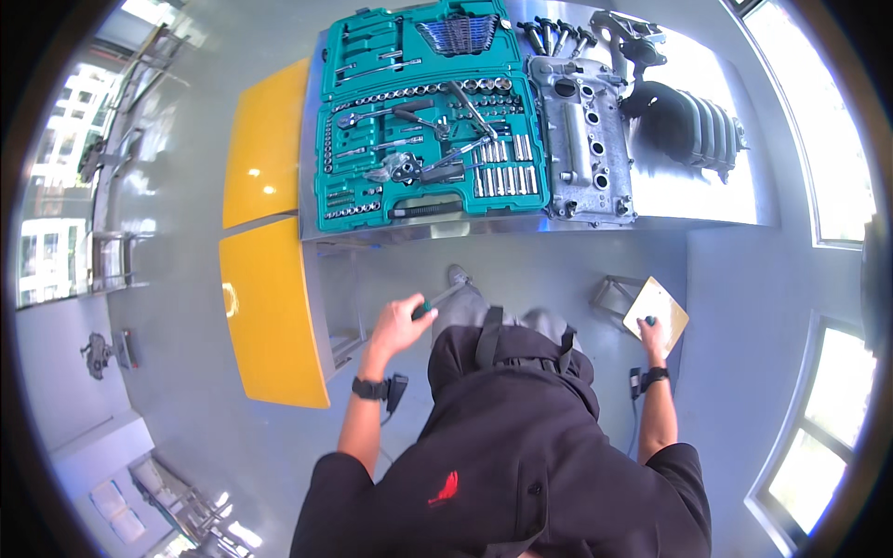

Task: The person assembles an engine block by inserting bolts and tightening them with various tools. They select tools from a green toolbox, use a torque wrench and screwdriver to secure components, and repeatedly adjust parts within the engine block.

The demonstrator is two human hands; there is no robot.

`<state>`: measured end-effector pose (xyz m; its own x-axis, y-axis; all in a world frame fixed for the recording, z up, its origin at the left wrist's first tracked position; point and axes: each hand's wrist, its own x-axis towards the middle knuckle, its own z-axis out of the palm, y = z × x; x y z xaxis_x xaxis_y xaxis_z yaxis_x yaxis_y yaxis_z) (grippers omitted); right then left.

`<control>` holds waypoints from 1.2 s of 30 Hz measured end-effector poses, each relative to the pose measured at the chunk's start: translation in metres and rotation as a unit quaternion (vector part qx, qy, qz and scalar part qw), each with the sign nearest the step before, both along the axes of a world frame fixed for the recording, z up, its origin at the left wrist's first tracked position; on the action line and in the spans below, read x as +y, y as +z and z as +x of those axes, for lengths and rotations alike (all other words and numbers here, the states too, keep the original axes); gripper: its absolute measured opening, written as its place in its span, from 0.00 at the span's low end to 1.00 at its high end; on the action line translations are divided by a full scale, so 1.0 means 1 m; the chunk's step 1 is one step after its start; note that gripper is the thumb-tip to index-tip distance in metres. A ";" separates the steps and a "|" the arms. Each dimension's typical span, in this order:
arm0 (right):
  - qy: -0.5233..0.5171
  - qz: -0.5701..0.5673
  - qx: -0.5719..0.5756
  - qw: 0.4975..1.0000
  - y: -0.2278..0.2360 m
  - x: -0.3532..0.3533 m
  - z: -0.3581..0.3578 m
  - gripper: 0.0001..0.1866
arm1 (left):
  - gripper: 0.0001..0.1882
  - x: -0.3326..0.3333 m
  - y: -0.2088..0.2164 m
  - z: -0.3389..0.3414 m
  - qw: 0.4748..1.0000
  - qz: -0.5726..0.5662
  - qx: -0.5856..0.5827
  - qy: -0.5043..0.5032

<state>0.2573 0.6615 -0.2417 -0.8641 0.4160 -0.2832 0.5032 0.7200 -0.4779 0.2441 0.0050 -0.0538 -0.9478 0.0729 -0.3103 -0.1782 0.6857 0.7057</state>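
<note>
My left hand (398,327) is closed round the dark green and black handle of a screwdriver (421,310), whose shaft seems to point away to the right, in front of my legs. Out to the right, my right hand (654,337) is closed on a small dark green handle (650,320); the rest of that tool cannot be made out. Beneath this hand is the pale wooden seat of a stool (668,307). Both hands are apart from the metal workbench (493,224). On the bench lies an open green tool case (372,149) with sockets, ratchets and wrenches.
Right of the case lie a grey metal valve cover (579,139), several black ignition coils (556,35) and a black intake manifold (693,128). Two yellow panels (270,316) stand at the bench's left. Windows (842,121) line the right wall. Black bands with small boxes circle my wrists.
</note>
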 end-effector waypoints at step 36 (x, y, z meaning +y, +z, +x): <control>0.034 -0.288 -0.186 0.939 -0.120 -0.273 -0.034 0.26 | 0.14 -0.138 -0.021 -0.225 0.991 -0.066 0.114 0.007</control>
